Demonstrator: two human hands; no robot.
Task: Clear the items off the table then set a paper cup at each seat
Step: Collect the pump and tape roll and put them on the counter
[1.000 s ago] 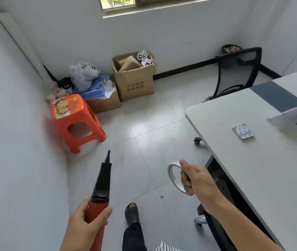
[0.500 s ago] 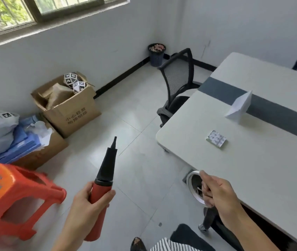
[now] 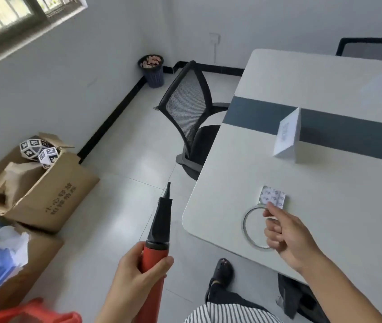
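White counter [image 3: 325, 229]: your left grip [image 3: 134, 273] holds a pump [image 3: 159, 220], right grip [image 3: 288, 238] tape [image 3: 244, 226]; pinch the light packet [image 3: 272, 197] ahead edgewise.

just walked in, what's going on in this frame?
A person stands at the corner of the white table. The left hand grips a red and black air pump, held over the floor. The right hand holds a tape roll in curled fingers above the table's near corner, index finger stretched toward a small packet lying there. A folded name card stands further in. No paper cups are in view, so clearing is not yet done.
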